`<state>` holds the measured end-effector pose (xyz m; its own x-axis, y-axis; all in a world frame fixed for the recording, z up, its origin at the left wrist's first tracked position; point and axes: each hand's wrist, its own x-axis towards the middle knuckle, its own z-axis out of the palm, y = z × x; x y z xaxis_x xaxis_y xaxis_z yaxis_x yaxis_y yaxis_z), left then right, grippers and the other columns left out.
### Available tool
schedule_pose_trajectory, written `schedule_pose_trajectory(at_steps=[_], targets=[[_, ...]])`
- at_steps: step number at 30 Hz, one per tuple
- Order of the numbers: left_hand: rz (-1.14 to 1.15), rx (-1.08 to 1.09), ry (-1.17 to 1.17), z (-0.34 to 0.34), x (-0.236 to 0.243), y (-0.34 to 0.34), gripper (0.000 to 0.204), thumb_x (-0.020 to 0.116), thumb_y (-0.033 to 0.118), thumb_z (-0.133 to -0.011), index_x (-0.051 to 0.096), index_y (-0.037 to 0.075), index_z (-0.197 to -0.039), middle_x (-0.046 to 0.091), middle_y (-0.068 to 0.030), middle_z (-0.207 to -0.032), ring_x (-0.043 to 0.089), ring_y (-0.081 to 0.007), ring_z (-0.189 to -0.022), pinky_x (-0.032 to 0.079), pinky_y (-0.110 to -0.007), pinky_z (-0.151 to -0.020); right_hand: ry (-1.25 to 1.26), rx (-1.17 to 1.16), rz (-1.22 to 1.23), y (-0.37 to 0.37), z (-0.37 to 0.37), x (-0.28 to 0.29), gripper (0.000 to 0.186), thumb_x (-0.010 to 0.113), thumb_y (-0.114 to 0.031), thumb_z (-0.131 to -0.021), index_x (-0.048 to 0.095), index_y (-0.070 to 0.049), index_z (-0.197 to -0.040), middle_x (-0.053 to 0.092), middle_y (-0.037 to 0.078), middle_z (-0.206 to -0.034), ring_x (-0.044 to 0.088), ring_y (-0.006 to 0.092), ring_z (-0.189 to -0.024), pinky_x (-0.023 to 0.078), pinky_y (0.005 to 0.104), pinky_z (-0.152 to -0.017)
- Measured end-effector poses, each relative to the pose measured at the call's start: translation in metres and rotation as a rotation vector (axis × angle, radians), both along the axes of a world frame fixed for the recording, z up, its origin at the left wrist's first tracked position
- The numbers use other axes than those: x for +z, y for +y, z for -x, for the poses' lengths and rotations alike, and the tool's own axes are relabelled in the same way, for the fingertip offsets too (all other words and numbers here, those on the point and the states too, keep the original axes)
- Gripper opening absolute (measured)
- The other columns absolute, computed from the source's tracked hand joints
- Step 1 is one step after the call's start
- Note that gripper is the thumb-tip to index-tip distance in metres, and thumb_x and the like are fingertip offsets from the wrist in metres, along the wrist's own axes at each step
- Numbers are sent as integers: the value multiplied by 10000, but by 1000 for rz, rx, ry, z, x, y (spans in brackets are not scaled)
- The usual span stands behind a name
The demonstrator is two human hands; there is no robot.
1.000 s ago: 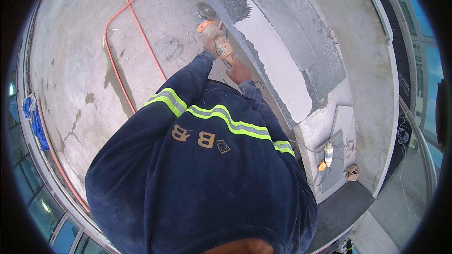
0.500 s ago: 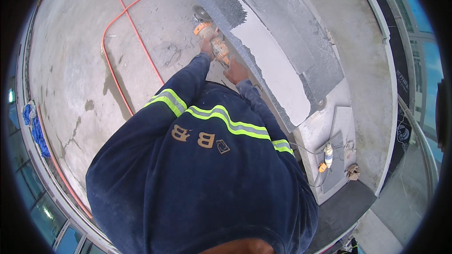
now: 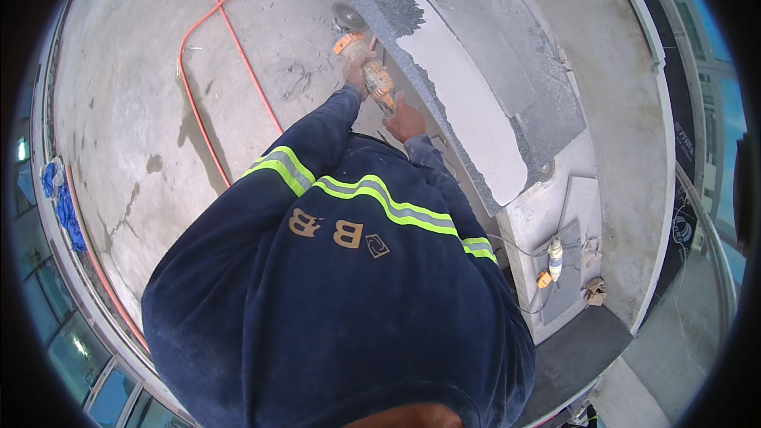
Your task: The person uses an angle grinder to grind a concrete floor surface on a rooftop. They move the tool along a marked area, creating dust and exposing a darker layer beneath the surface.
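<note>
An angle grinder is held low over the floor, close by the left long edge of a stone slab. The left hand is wrapped round the body behind the head; the right hand is closed on the rear end. The grinder's round dark disc sits just beside that edge; from here I can't tell whether it touches. The step in hand looks like work along the slab's edge; I'd judge the next move calls for a firm double grip and a steady disc angle.

The slab is long, grey and speckled, with a white, ragged-edged area on its top. Past its near end, a white-and-orange power tool lies on a flat grey tile, with something brown and crumpled beside it. On the stained concrete floor, a thin orange hose crosses itself. A wrinkled blue sheet lies at the floor's left edge.
</note>
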<state>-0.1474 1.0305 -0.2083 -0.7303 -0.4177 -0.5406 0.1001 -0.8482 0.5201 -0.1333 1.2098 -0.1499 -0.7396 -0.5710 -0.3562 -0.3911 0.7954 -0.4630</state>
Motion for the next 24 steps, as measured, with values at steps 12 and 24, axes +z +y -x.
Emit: schedule_pose_trajectory(at_steps=[12, 24], targets=[[10, -82, 27, 23, -25, -23, 413, 683, 198, -792, 445, 59, -1099, 648, -187, -910, 677, -325, -730, 578, -471, -659, 17, -9, 5, -16, 15, -12, 706, 713, -330, -741, 413, -29, -1304, 669, 255, -990, 648, 425, -934, 506, 512, -807], [21, -18, -27, -3, -5, 4, 385, 727, 162, -747, 554, 10, -1056, 626, -154, -834, 669, -301, -662, 587, -436, -611, -36, -4, -9, 5, -3, 0, 664, 697, -312, -745, 414, -22, -1272, 666, 263, -985, 645, 443, -937, 505, 529, -806]])
